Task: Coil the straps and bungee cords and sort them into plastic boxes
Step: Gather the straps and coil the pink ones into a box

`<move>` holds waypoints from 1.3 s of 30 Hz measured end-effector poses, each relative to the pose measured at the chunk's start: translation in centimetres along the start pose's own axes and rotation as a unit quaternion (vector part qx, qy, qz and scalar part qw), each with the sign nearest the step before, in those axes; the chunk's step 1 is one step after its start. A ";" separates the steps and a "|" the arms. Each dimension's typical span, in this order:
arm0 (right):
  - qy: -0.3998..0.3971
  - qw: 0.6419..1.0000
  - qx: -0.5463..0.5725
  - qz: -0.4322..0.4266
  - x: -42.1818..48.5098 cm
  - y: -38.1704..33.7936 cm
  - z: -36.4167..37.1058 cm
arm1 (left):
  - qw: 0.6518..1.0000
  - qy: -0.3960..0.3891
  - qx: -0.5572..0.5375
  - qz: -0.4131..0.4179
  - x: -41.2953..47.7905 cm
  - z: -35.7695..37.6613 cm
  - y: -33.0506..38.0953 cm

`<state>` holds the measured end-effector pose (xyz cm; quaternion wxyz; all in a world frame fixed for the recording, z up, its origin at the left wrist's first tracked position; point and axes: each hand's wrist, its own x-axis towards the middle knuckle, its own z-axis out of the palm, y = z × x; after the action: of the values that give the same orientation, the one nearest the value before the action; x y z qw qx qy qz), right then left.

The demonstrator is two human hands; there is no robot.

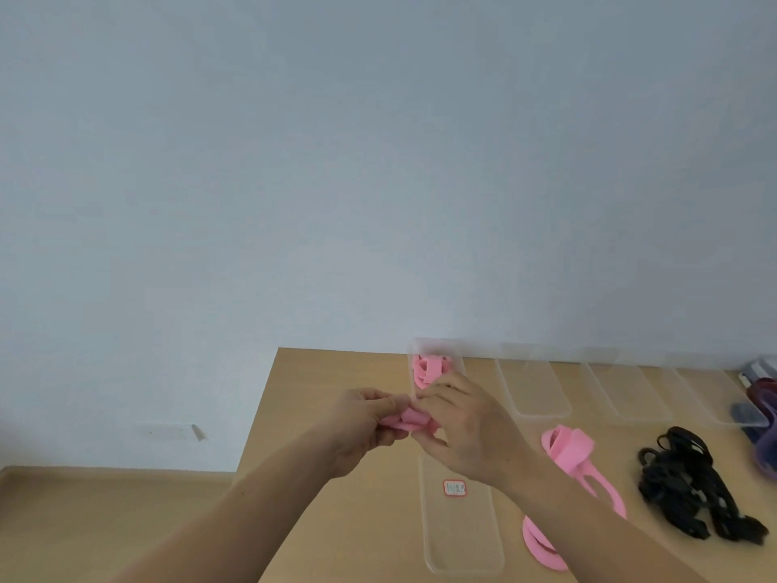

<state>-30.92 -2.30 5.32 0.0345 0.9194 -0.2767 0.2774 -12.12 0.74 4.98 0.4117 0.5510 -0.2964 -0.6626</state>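
Now | left hand (361,418) and right hand (466,431) pinch pink strap (405,420) | box (437,345) behind partly hidden | black cords (689,486) right

Matt pink straps (567,450), clear glossy plastic boxes (534,389), smooth wood-look table (319,372).

On the table (302,393), boxes (534,393) line the far edge, right of centre; the leftmost box (433,345) holds coiled straps (429,369). A lid (462,536) lies lower centre, loose straps (567,450) right of it, cords (689,486) farther right.

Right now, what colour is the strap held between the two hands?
Pink. The strap shows best in the head view.
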 end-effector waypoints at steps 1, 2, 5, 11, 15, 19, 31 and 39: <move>-0.003 1.000 0.006 0.005 -0.5 0.4 0.3 | 1.000 -0.001 0.006 -0.007 0.5 0.4 -0.4; -0.010 1.000 0.014 0.014 -0.9 0.8 0.6 | 1.000 -0.003 0.013 -0.013 0.9 0.7 -0.8; -0.040 0.997 0.041 0.060 -2.2 2.8 1.5 | 0.999 0.003 0.032 -0.027 2.7 1.9 -1.4; -0.027 0.987 0.072 0.138 -3.7 9.0 3.7 | 0.980 0.107 0.162 -0.050 7.6 3.3 -2.8; -0.060 0.988 0.068 0.123 -2.4 12.6 5.7 | 0.954 0.152 0.253 -0.051 11.0 4.0 -3.9; -0.217 0.969 0.055 0.105 -1.0 15.1 8.9 | 0.937 0.169 0.301 -0.055 13.5 4.6 -4.5; -0.419 0.905 -0.077 0.009 1.3 16.0 12.4 | 0.923 0.196 0.328 -0.044 14.9 4.7 -5.2; -0.341 0.936 -0.072 -0.047 0.5 16.2 12.3 | 0.910 0.189 0.367 -0.042 15.4 4.7 -5.0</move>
<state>-33.09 -18.88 -6.25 0.0170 0.9658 -0.2473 -0.0756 -18.58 -10.55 -5.74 0.2005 0.7900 -0.4120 -0.4074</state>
